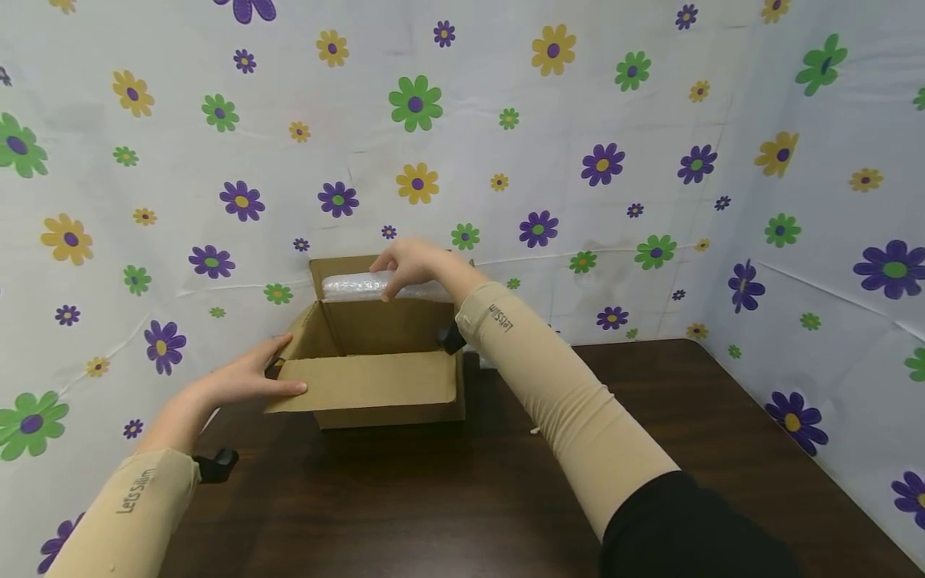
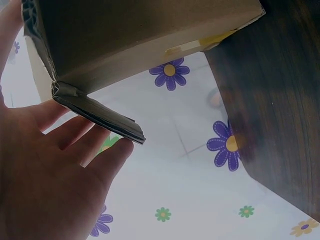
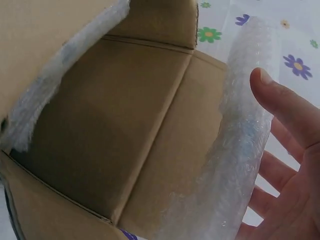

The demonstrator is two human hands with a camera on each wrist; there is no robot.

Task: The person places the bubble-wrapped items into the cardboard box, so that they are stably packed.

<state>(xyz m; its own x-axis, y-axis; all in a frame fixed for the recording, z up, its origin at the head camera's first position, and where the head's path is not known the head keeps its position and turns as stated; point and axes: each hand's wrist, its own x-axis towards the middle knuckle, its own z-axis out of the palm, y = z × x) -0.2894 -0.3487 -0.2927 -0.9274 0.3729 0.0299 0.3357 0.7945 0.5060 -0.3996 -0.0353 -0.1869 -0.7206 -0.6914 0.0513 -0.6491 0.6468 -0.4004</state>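
An open cardboard box [image 1: 390, 416] sits on the dark table with its flaps spread. My left hand [image 1: 249, 377] grips its left side, the thumb on top of the front flap [image 1: 376, 381]. In the left wrist view, that hand's fingers [image 2: 112, 155] reach behind a folded-down flap [image 2: 102, 112]. Over the back flap, my right hand [image 1: 413, 263] holds a clear roll of bubble wrap [image 1: 354, 286]. The right wrist view has the thumb on the near face of this bubble wrap [image 3: 240, 125], fingers behind it. Another strip of bubble wrap [image 3: 55, 70] lies along the box's opposite edge.
A brown wooden table [image 1: 462, 498] extends in front of the box and to its right. Flower-patterned white cloth [image 1: 477, 144] hangs close behind and along the right side. A small white scrap [image 1: 535, 431] lies right of the box.
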